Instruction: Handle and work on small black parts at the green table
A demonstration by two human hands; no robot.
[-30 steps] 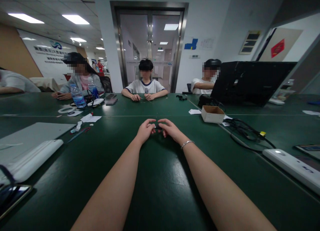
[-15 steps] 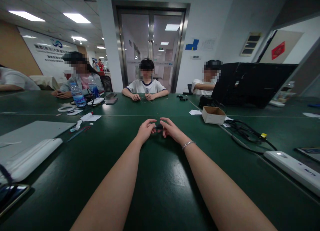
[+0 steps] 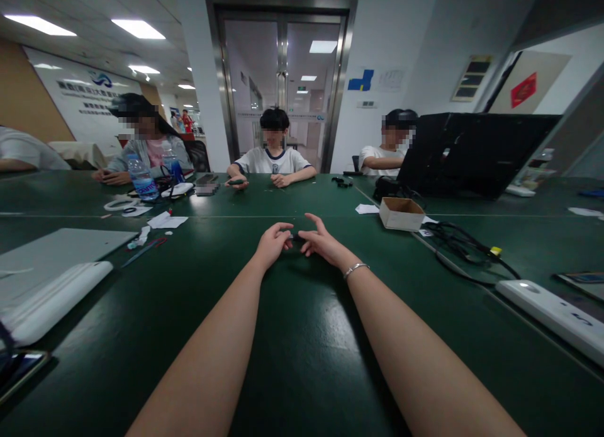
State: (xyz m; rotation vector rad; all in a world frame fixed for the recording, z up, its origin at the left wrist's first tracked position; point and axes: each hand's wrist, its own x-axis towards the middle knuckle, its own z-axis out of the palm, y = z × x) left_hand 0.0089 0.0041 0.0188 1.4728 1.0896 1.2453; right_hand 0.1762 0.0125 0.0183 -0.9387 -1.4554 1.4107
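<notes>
My left hand (image 3: 274, 245) is over the dark green table (image 3: 302, 336), its thumb and fingertips pinched together, with a small pale-grey bit just showing at the tips. Facing it, my right hand (image 3: 323, 242) grips a small dark object (image 3: 297, 238) between thumb and fingers, with its index finger raised. The two sets of fingertips are a narrow gap apart. What kind of thing this is cannot be made out, nor whether the grey and dark parts are joined. A silver bracelet (image 3: 355, 270) circles my right wrist.
An open cardboard box (image 3: 401, 218), black cables (image 3: 465, 245) and a white power strip (image 3: 552, 308) lie to the right. A laptop (image 3: 61, 254), paper scraps (image 3: 166, 220) and a water bottle (image 3: 143, 179) are on the left. A person (image 3: 274, 160) sits opposite, and a monitor (image 3: 481, 153) stands at right.
My right index finger has lifted and less of the dark object shows between my hands. The person opposite has turned one hand palm up with a dark thing on it. The view has shifted slightly.
</notes>
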